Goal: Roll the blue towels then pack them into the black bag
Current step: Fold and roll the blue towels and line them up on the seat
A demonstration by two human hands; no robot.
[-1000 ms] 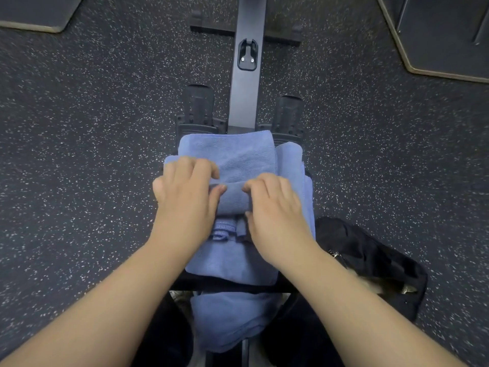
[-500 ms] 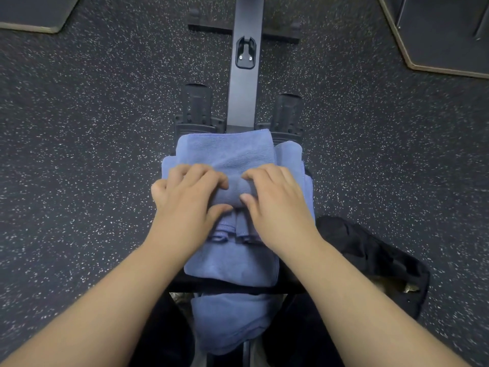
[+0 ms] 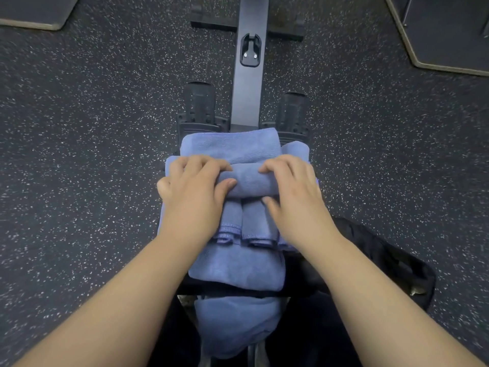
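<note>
Several blue towels lie stacked on the seat of a rowing machine in the middle of the view. The top blue towel (image 3: pixel 248 181) is partly rolled into a tube across the stack. My left hand (image 3: pixel 193 197) grips the left end of the roll, fingers curled over it and thumb under. My right hand (image 3: pixel 293 200) grips the right end the same way. The unrolled part of the towel (image 3: pixel 230 147) stretches away beyond the roll. A lower towel (image 3: pixel 238 266) hangs toward me. The black bag (image 3: pixel 391 263) lies open on the floor at my right.
The rower's rail (image 3: pixel 248 75) runs away from me, with black footrests (image 3: pixel 198 107) on either side of it. Speckled dark rubber floor (image 3: pixel 92 154) surrounds the machine. Dark mats with pale edges sit at the top left (image 3: pixel 34 11) and top right (image 3: pixel 444 35).
Both hands have rolled the towel farther away from me; the roll is thicker and sits higher on the stack. The hands have spread slightly apart along the roll.
</note>
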